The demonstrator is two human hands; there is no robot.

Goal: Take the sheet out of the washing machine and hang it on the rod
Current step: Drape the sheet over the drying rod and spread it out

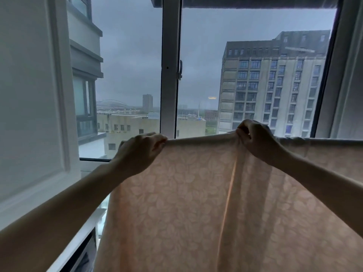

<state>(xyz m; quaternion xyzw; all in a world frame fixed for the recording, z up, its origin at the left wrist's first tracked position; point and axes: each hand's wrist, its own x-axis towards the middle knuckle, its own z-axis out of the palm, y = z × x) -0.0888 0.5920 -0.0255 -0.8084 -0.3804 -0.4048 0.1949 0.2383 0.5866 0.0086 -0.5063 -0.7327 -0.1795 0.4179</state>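
I have one sheet (196, 203) draped in front of the window (170, 75), its top edge running level, which I judge follows the rod; the rod itself I cannot see. My two hands are apart: the left hand (141, 152) pinches the top edge near the corner, the right hand (255, 138) grips a bunched fold, probably to spread the cloth flat.

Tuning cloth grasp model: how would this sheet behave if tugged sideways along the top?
Likely floppy: the sheet drapes in a long vertical fold. Probably thin and light, since daylight shows through it. It bunches where the right hand pinches, so tugging would likely gather it.
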